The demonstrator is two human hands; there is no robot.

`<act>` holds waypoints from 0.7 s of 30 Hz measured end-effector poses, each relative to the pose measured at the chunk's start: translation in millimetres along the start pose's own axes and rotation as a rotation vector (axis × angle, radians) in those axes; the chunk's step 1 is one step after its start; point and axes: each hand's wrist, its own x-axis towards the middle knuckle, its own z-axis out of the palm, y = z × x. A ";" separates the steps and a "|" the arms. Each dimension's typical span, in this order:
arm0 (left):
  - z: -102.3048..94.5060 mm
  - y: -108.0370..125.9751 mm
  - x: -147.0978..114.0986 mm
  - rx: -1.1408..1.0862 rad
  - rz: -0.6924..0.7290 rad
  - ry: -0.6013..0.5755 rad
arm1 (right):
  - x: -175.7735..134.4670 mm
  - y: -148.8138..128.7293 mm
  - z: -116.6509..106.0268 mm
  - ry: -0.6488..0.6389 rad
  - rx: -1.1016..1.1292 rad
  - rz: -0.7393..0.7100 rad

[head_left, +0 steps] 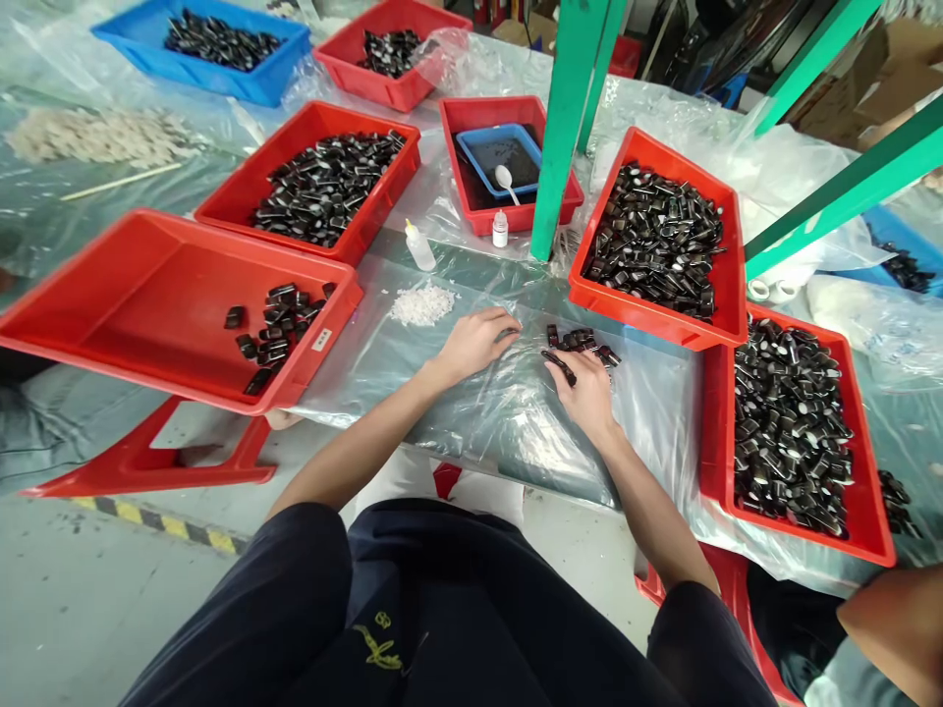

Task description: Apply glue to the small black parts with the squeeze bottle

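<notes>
My right hand (587,391) pinches a small glossy black piece (561,367) between thumb and fingers. Just beyond it lies a little pile of similar dark pieces (575,339) on the plastic-covered table. To the left, my left hand (480,342) hovers over or rests on the sheet with its fingers curled together; whatever is at the fingertips is too small to tell. Nearest to that hand is a heap of tiny white bits (422,305). A squeeze bottle with a yellow tip (419,245) and a small white-labelled bottle (500,230) stand behind.
Red trays full of black pieces stand at the right (658,319), far right (888,530) and back left (213,211). A part-filled red tray (110,285) juts over the left edge. A green post (564,137) rises ahead, beside a blue tray with a white spoon (504,177).
</notes>
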 end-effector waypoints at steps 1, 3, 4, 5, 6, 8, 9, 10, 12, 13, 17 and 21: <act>1.9 -5.4 5.1 0.044 -0.014 -0.011 | 0.7 0.8 -0.8 0.002 0.011 0.007; 6.1 -12.7 13.2 0.113 -0.006 -0.047 | 1.5 1.1 -1.9 -0.001 0.027 0.018; 8.2 -14.8 16.0 0.141 0.006 -0.063 | 1.6 0.8 -2.2 -0.002 0.032 0.021; 10.2 -16.0 18.1 0.162 0.015 -0.072 | 1.6 0.5 -2.4 -0.001 0.035 0.023; 11.9 -16.7 19.5 0.176 0.020 -0.075 | 1.5 0.1 -2.4 0.002 0.038 0.022; 14.8 -17.1 21.2 0.185 0.015 -0.064 | 1.3 -0.7 -2.6 0.007 0.052 0.020; 15.9 -17.1 21.5 0.181 0.007 -0.054 | 1.3 -1.1 -2.6 0.009 0.063 0.021; 16.6 -17.0 21.6 0.169 -0.002 -0.044 | 1.3 -1.5 -2.8 0.009 0.078 0.026; 16.8 -16.1 20.7 0.120 -0.021 -0.016 | 1.4 -2.3 -3.1 0.006 0.115 0.042; 16.2 -15.0 19.6 0.075 -0.034 0.004 | 1.6 -2.7 -3.3 0.004 0.136 0.054; 10.2 -4.5 11.6 -0.238 -0.112 0.102 | 2.7 -4.4 -4.2 0.000 0.221 0.112; 1.9 14.7 2.4 -0.628 -0.173 0.091 | 3.9 -6.7 -5.0 0.005 0.288 0.148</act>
